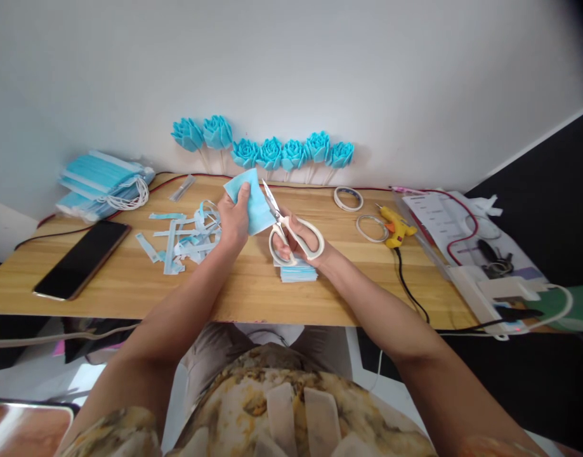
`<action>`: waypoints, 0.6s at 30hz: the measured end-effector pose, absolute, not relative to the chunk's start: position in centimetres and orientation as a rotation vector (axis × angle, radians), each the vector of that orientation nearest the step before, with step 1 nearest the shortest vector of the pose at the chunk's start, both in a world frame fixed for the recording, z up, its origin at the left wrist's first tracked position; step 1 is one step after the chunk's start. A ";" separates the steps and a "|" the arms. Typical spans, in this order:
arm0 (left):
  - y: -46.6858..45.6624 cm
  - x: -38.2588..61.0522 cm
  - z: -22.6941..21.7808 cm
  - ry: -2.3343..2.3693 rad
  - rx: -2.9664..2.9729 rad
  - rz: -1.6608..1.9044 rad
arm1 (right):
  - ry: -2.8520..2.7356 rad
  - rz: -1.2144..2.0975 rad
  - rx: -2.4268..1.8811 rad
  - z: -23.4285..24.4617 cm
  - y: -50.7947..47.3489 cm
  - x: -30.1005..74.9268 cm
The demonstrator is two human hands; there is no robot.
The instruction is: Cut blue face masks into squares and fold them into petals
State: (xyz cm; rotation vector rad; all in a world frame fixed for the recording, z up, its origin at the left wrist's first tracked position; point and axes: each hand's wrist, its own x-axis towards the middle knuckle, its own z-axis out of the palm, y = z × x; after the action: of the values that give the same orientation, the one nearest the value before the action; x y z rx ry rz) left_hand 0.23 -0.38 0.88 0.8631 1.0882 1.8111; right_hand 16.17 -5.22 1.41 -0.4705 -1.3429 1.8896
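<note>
The left hand pinches a light blue, roughly square piece of mask fabric between thumb and fingers, holding it up just above the wooden desk. The right hand, fingers closed through the loops of white-handled steel scissors, sets the blades, which look slightly parted, at the fabric's right edge. This looks like mid-cutting, and a clean cut calls for taut fabric and the thumb kept clear; a small stack of blue cut pieces lies just under the right hand.

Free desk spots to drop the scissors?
Bare wood between the black phone and the blue mask-strip scraps, toward the front edge; also between the small blue cut stack and the yellow glue gun's black cord. Crowded: right end, papers and cables.
</note>
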 end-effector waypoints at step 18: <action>-0.5 0.3 0.4 1.158 0.950 1.818 | -1.314 1.903 -0.481 1.4 -5.3 16.1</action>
State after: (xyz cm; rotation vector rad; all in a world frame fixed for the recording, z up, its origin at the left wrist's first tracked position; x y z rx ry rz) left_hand 0.34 -0.45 0.41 0.9499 1.1577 1.8183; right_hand 16.07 -5.27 1.36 -0.4812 -1.3141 1.9027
